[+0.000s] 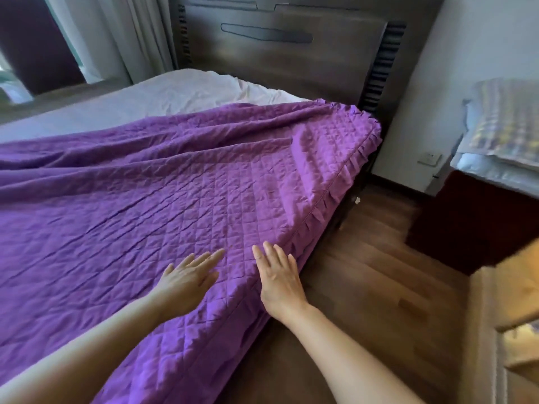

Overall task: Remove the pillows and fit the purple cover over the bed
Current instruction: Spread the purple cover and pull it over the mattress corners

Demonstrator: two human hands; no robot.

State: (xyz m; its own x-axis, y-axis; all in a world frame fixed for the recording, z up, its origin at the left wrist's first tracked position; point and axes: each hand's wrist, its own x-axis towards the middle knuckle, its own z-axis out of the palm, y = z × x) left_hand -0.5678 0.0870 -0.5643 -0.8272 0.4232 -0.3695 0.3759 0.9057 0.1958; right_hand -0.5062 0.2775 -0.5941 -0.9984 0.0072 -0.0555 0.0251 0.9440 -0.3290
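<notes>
Cover (145, 185) draped over the bed (151, 97), my hands flat on it.
Quilted purple, frilled hem, soft, creased; the bed shows bare white toward 11 o'clock. Left hand (186, 279) and right hand (280, 282) lie open-palmed at 5 o'clock, gripping nothing. Smoothing too hard could, I judge, drag the slack cloth off the 1 o'clock corner.

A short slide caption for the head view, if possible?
Left hand and right hand lie flat on the purple cover; white sheet shows beyond.
</notes>
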